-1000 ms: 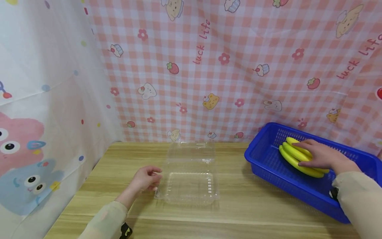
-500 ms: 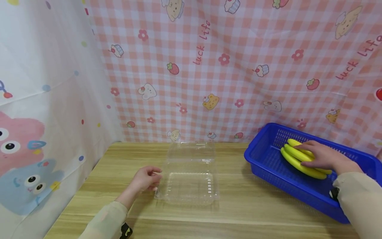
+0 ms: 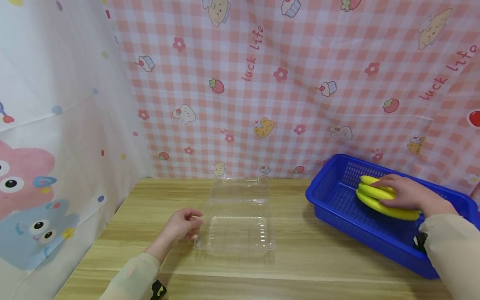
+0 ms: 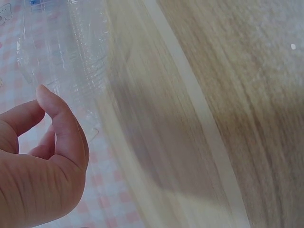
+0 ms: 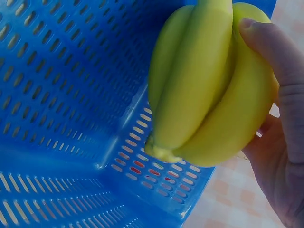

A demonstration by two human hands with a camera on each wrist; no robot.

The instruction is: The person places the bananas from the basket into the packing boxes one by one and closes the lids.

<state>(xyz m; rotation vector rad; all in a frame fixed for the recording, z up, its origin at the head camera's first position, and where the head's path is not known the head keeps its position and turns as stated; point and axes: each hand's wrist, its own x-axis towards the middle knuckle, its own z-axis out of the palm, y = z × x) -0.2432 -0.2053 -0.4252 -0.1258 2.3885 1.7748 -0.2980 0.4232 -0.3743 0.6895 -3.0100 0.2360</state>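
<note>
The head view gives the whole layout: a blue basket stands at the right of the table, and in it lies a bunch of yellow bananas with the right hand gripping it from above. That hand hides the bunch's right part there; the right wrist view instead shows the joined end of the fruit and the thumb pressed against one banana, with the basket's slotted walls around. Neither picture tells whether the bunch touches the basket floor. At the left, the left hand hangs loosely bent beside a clear plastic container. Only the head view shows that container's full opened-out shape; the left wrist view catches just part of it, beyond the bent fingers, which hold nothing. Whether they touch its edge, I cannot tell.
</note>
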